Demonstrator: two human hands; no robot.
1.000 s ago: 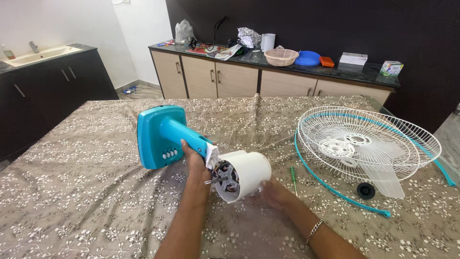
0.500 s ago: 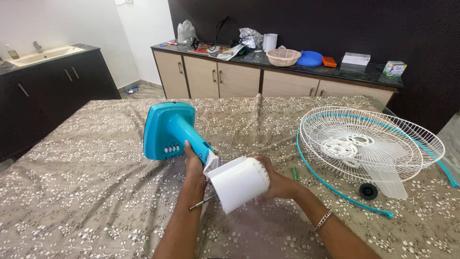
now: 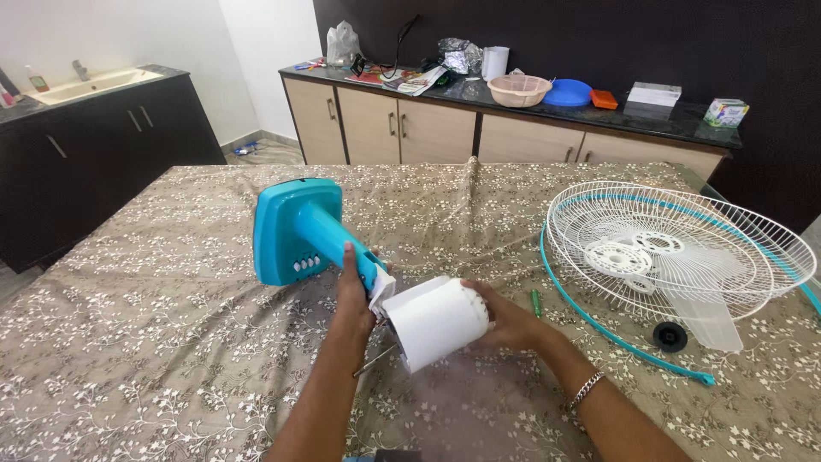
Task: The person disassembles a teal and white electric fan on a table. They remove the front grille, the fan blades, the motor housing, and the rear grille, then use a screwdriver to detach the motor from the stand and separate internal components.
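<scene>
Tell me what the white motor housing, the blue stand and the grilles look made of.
White motor housing: apparently smooth matte moulded plastic. Blue stand: glossy plastic, judging by highlights and rounded moulded edges. Grilles: thin white-coated wire, probably metal, in radial spokes.

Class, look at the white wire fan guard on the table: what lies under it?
Under the wire guard show a clear fan blade, white round hubs and the flowered tablecloth. Anything beneath the hubs is covered.

Back counter, right end: white flat box (image 3: 653, 93), small green-white carton (image 3: 723, 112) beside it. Left end: clear plastic bag (image 3: 342, 43).
</scene>
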